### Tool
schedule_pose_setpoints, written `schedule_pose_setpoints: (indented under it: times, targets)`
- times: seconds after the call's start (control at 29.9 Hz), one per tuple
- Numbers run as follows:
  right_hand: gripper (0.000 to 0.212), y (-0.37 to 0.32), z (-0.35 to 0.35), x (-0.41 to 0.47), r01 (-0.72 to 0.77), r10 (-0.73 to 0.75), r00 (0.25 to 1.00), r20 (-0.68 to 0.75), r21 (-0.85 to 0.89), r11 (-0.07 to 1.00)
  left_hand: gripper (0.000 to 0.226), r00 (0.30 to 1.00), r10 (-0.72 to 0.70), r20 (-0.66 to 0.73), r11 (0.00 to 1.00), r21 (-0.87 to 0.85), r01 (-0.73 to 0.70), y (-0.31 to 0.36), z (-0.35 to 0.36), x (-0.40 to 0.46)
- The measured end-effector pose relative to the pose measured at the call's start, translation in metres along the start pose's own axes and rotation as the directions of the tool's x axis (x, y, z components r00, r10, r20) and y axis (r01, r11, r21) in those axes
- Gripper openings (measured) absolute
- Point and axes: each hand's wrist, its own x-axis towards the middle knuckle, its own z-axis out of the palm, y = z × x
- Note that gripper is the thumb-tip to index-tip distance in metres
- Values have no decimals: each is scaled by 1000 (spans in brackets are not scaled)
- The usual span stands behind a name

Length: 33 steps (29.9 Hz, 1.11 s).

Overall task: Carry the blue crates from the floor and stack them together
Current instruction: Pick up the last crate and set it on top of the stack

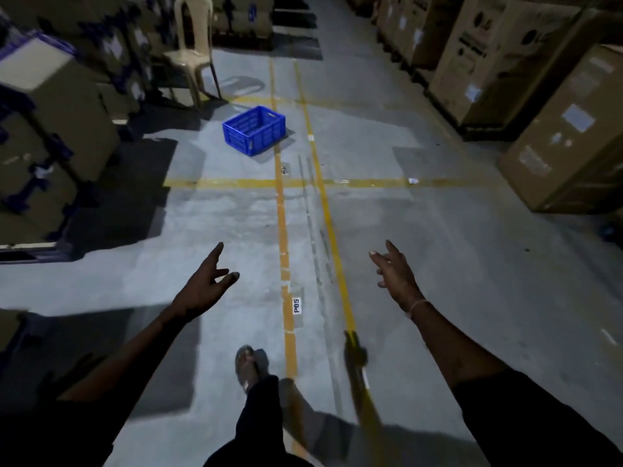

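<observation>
Step in hand, by my read: walking up to fetch a crate. Nothing held.

Near: one foot in a sandal is forward on the floor, just left of the yellow lines. A "P05" label sits on the floor between the lines, just past the foot.

Left hand: empty, fingers spread apart, index pointing ahead. Right hand: empty, fingers also apart and loose; thin band at the wrist. Both arms are out in front, well apart from each other, and neither touches anything.

Mid: the crate is on the floor ahead, left of centre, well apart from both hands. It stands upright, open top up, turned at an angle to the lines, with its right corner at or on the left yellow line. Inside looks empty; I see only the slatted walls and base. Only this one blue crate is in view, and no stack, so I cannot tell where it goes.

Far: a plastic chair is just beyond the crate on the left. Cartons line the right side, and more boxes the left.

Next move calls for closing the gap, bending down, and putting one hand on each short side at the handle slots. The chair is near, so lift clear of it.
</observation>
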Motion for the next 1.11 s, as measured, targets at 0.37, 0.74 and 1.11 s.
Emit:
schedule_pose_setpoints:
  times: [0.37, 0.74, 1.11]
  targets:
    - [92, -118, 129, 281, -27, 27, 1000, 2, 54, 998, 84, 999, -15, 35, 999, 31, 14, -7, -106, 310]
    - [79, -202, 208, 566, -9, 6, 999, 45, 65, 998, 83, 1000, -13, 24, 998, 56, 12, 19, -154, 589]
    - [100, -303, 256, 887, 7, 2, 990, 143, -64, 998, 84, 996, -53, -75, 998, 10, 54, 67, -182, 883]
